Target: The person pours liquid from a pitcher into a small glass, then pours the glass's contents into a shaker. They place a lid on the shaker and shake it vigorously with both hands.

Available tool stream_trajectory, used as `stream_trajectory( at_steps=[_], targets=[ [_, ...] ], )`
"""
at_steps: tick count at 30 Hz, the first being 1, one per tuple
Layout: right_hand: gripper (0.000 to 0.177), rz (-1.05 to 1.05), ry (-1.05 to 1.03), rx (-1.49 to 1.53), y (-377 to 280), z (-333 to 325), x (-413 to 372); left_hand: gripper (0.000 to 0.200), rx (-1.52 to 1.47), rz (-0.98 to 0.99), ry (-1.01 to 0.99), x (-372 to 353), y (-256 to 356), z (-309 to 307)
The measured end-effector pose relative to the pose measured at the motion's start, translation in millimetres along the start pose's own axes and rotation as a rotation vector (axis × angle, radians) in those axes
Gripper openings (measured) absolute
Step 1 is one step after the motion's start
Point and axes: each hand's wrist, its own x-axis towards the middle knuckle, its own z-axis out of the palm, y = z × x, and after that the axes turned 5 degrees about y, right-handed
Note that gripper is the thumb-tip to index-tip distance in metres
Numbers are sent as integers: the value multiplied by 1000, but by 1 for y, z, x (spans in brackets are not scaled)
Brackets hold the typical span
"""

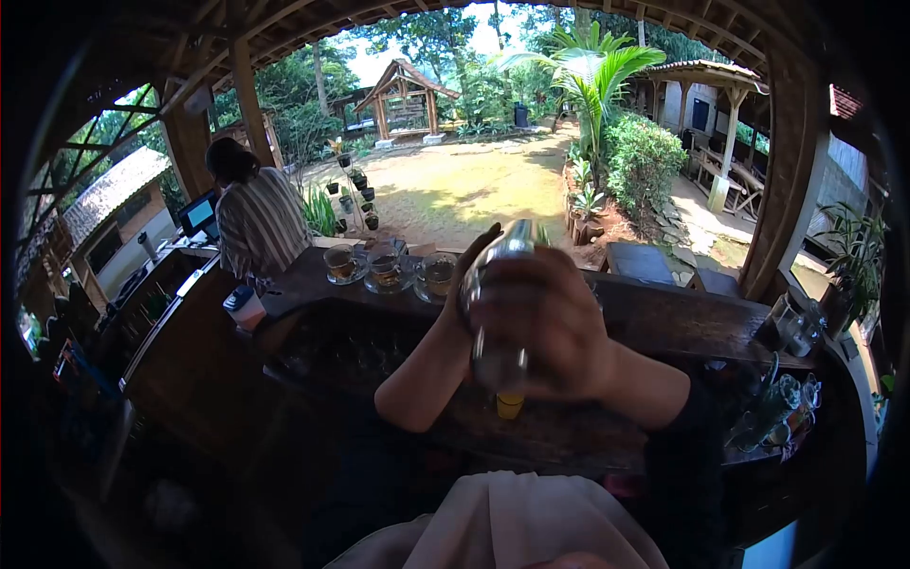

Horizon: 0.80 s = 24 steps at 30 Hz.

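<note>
A shiny metal cocktail shaker (515, 239) is raised in front of me above the wooden counter, smeared by motion. My right hand (559, 318) is wrapped round its near side, fingers curled over it. My left hand (471, 275) presses against its left side; most of those fingers are hidden behind the shaker and the other hand. Below the hands stands a small yellow cup (510, 406). Just left of them, three glass cups of brown drink sit on saucers: a left cup (341, 263), a middle cup (384, 269) and a right cup (437, 272).
A person in a striped shirt (261, 218) stands at the left near a monitor (199, 215). A pink-and-white container (245, 307) is at the counter's left end. On the right are a glass jar (796, 321) and several glasses (779, 408). The dark wooden counter (673, 318) curves ahead.
</note>
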Motion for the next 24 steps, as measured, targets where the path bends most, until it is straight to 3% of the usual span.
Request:
stream_trajectory(
  at_steps=[1, 3, 4, 5, 6, 8, 10, 11, 12, 14, 15, 17, 18, 20, 21, 22, 24],
  targets=[
    [28, -244, 32, -43, -29, -7, -3, 45, 94, 24, 41, -29, -32, 58],
    [26, -797, -8, 21, -42, -19, -9, 55, 524, 649, -511, -18, -53, 42],
    [26, -797, 0, 29, -35, -20, -12, 58, 669, 946, -844, -10, -57, 40],
    [27, -736, 71, 91, -22, -16, -16, 60, 599, 916, -697, -15, -62, 37],
    [28, -667, 141, 155, -9, -13, -22, 60, 448, 526, -310, -32, -53, 29],
    [23, -215, -35, 47, 38, -5, -32, 56, 25, -141, -530, 12, -2, -19],
    [29, 813, -65, 310, 45, 4, -29, 52, 242, 465, 392, 36, -14, -18],
    [29, 801, -61, 301, 40, -1, -27, 49, 192, 478, 239, 37, -23, -19],
    [30, 431, -55, 206, 29, -10, -22, 49, 211, 473, 219, 29, -34, -3],
    [28, -210, -109, -37, -16, -39, -13, 46, 64, -116, -370, -3, -61, 37],
    [18, -400, -43, -46, -44, -41, -18, 51, 278, 117, -166, -8, -66, 41],
    [16, -862, 50, 13, -58, -50, -23, 65, 465, 454, -580, 4, -97, 40],
    [16, -858, 44, 10, -54, -55, -26, 68, 515, 617, -816, 19, -108, 39],
    [16, -689, 148, 93, -25, -67, -34, 68, 179, 69, -317, 3, -107, 36],
    [20, -462, 79, 40, -3, -73, -36, 65, -87, -291, -522, 20, -108, 45],
    [25, -229, 12, -14, 16, -76, -40, 56, 138, -58, -329, 50, -73, 7],
    [38, 620, 149, 197, 22, -77, -42, 50, 391, 463, 279, 85, -94, 6]
  ],
)
